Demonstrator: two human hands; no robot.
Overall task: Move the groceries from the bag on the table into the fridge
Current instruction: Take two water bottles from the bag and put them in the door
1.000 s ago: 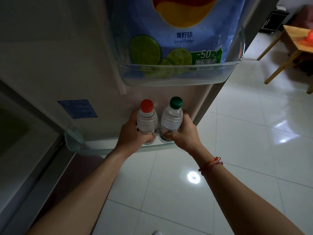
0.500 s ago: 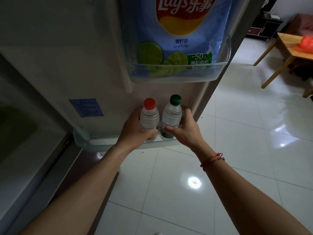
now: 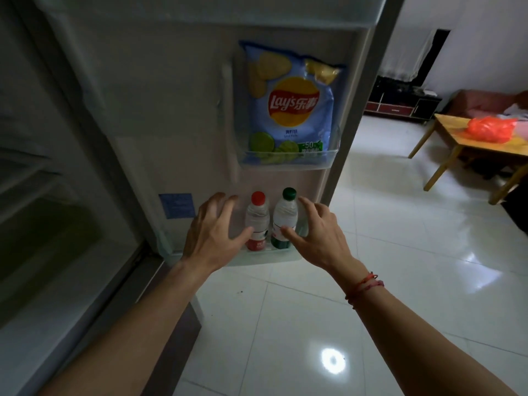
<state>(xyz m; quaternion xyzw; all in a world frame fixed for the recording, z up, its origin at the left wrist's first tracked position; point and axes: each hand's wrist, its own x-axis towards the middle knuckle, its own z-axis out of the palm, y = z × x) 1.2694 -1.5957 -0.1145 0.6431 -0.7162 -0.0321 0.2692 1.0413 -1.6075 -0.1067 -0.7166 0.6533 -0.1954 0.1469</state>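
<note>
Two small clear plastic bottles are seen standing upright, side by side, in the see-through bottom shelf (image 3: 258, 260) of the open fridge door (image 3: 171, 124). The red-capped bottle (image 3: 257, 221) is on the left and has a red label. The green-capped bottle (image 3: 284, 218) is just beside it and has a green label. A shiny blue Lay's chip bag (image 3: 288, 110), puffy and crinkled, is held upright in the clear upper shelf (image 3: 285, 164).

The left hand (image 3: 213, 238) is held open beside the red-capped bottle, with its fingers (image 3: 225, 204) spread wide and nothing gripped. The right hand (image 3: 317, 238) is held open beside the green-capped bottle, with its fingers (image 3: 310, 207) loosely bent and spread. Each thumb is seen in front of a bottle; whether it touches cannot be told. A thin red string bracelet (image 3: 363, 287) is worn on the right wrist.

A crumpled red plastic bag (image 3: 490, 128) is seen on a wooden table (image 3: 457, 138) far off to the right. The floor (image 3: 400, 252) is made of glossy white tiles.
</note>
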